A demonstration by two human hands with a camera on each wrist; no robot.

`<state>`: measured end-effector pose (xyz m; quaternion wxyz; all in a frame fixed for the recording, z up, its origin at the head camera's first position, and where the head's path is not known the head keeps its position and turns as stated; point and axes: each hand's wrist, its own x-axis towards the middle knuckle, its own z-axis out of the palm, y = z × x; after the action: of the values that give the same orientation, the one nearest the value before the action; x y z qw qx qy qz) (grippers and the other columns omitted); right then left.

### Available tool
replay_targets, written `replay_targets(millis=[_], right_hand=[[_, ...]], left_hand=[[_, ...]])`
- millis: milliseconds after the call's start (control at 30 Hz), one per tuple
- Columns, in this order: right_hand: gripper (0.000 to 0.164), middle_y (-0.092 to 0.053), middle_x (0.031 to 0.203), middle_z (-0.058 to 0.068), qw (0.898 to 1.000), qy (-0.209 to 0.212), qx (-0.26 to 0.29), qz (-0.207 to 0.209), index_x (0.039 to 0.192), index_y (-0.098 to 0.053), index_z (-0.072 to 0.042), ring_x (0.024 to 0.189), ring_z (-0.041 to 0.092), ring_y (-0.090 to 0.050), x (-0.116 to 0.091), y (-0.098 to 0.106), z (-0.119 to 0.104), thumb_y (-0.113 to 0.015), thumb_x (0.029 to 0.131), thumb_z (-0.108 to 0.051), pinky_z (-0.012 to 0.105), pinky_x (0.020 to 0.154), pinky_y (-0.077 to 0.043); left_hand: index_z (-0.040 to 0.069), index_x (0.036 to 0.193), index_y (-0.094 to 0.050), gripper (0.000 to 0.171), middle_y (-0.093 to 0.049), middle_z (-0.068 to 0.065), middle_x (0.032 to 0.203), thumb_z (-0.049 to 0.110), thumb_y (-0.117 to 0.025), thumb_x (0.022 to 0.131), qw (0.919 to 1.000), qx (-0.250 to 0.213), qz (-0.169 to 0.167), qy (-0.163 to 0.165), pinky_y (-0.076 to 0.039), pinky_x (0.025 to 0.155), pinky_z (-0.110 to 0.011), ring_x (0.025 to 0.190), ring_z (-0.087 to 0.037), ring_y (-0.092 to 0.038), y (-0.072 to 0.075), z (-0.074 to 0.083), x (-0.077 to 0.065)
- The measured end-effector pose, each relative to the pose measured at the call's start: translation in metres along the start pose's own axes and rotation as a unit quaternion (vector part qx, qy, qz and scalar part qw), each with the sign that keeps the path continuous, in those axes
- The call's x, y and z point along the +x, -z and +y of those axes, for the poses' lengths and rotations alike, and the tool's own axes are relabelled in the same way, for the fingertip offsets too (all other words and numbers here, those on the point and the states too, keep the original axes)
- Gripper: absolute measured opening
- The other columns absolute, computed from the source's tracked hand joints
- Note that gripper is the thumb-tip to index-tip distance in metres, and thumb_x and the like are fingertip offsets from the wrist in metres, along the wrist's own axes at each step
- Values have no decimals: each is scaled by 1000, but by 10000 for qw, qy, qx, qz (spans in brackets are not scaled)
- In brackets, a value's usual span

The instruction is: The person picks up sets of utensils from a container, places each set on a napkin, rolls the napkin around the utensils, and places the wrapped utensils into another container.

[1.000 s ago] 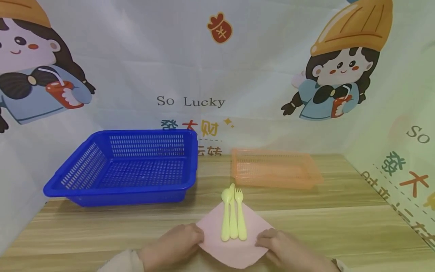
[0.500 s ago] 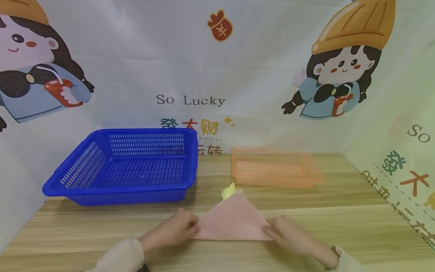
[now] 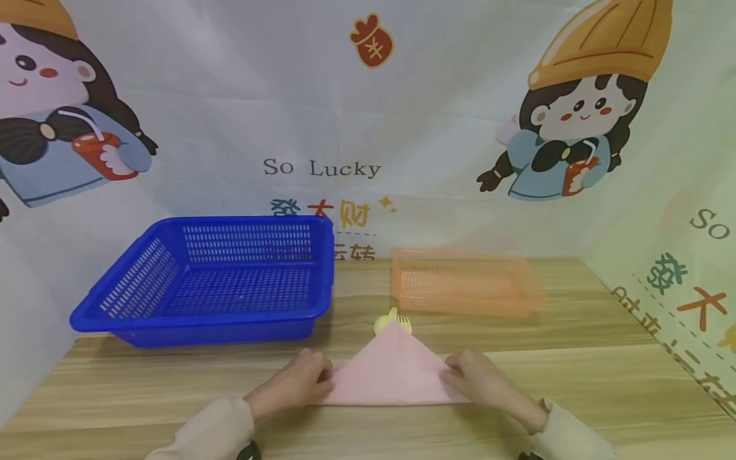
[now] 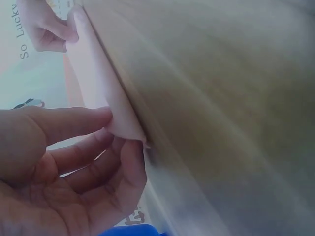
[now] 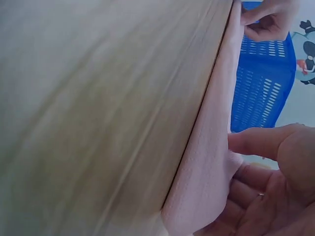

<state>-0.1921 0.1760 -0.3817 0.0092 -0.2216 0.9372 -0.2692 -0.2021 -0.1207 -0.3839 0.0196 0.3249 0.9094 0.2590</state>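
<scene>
A pink napkin [image 3: 397, 370] lies folded into a triangle on the wooden table, its point facing away from me. From under that point stick out the heads of a yellow spoon [image 3: 381, 325], a knife [image 3: 393, 313] and a fork [image 3: 406, 322]; their handles are hidden. My left hand [image 3: 296, 382] pinches the napkin's left corner between thumb and fingers, as the left wrist view confirms. At the opposite corner, my right hand [image 3: 483, 382] holds the napkin the same way. In the right wrist view the napkin [image 5: 202, 172] stretches between both hands along its fold.
Behind my left hand stands a large blue basket [image 3: 230, 322]. An orange basket [image 3: 468, 303] sits at the back right, just beyond the cutlery. A printed cloth [image 3: 437, 115] hangs behind the table.
The napkin's near corner has been folded away from me over the cutlery handles. Both hands moved slightly forward and now hold the side corners of the triangle.
</scene>
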Motion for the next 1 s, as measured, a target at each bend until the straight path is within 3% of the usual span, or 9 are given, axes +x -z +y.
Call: replay_targets(millis=[167,267,367,433,467,567,667,833,1000], right_hand=[[36,-28,49,-7,9990,-437,-40,-12,52,-35,-13,46,6,-27,2,-3,-3,-57,78,-3,17,43,-24],[37,-28,49,-7,9978,-655,-61,-19,52,-32,-13,46,7,-26,4,-5,-5,-58,76,-2,17,43,-22],[38,-26,48,-7,9968,-788,-94,25,51,-30,-14,45,7,-25,6,-7,-6,-58,72,-1,17,43,-19],[38,-25,47,-7,9961,-868,-123,55,50,-29,-14,45,7,-24,6,-8,-7,-58,70,0,17,42,-18],[38,-25,47,-7,9958,-907,-132,65,50,-29,-14,44,7,-24,7,-8,-7,-58,69,0,17,42,-18],[36,-26,47,-6,9947,-1014,-131,62,50,-30,-13,44,8,-24,7,-8,-9,-58,69,1,17,42,-19],[35,-27,46,-5,9937,-1101,-195,47,50,-32,-13,43,8,-26,7,-8,-12,-58,68,1,18,41,-20],[36,-27,46,-6,9918,-1199,-435,20,49,-30,-13,43,7,-25,8,-9,-14,-58,67,1,18,41,-20],[37,-26,46,-6,9914,-1159,-602,3,49,-30,-13,43,8,-25,9,-10,-14,-60,67,1,18,41,-19]], left_hand=[[5,58,-49,19,-41,3,52,-1,-63,70,9996,204,124,119,-31,41,-20,48,-7,-35,-2,4,3],[2,64,-50,17,-46,-3,60,4,-66,69,9947,960,372,-45,-41,46,-26,53,-14,-44,-5,14,5],[-2,77,-55,22,-52,-11,75,13,-69,70,9805,1851,496,-429,-48,61,-34,69,-23,-52,-9,30,5],[-6,92,-57,34,-55,-17,92,20,-68,73,9709,2281,264,-681,-48,75,-39,87,-29,-53,-11,41,4],[-7,100,-56,40,-55,-19,102,23,-66,75,9705,2295,39,-733,-46,81,-40,96,-30,-52,-13,46,4],[-5,123,-45,57,-43,-20,129,32,-59,81,9696,2231,-764,-655,-39,93,-45,120,-33,-40,-20,59,0],[0,133,-36,64,-31,-16,140,40,-52,85,9650,2196,-1329,-535,-31,100,-47,129,-30,-27,-26,65,-3],[5,137,-32,66,-24,-10,144,48,-43,87,9567,2333,-1670,-501,-28,102,-47,133,-25,-20,-33,67,-6],[6,137,-31,68,-23,-9,145,50,-42,87,9578,2256,-1738,-395,-27,102,-46,133,-24,-20,-37,67,-5]])
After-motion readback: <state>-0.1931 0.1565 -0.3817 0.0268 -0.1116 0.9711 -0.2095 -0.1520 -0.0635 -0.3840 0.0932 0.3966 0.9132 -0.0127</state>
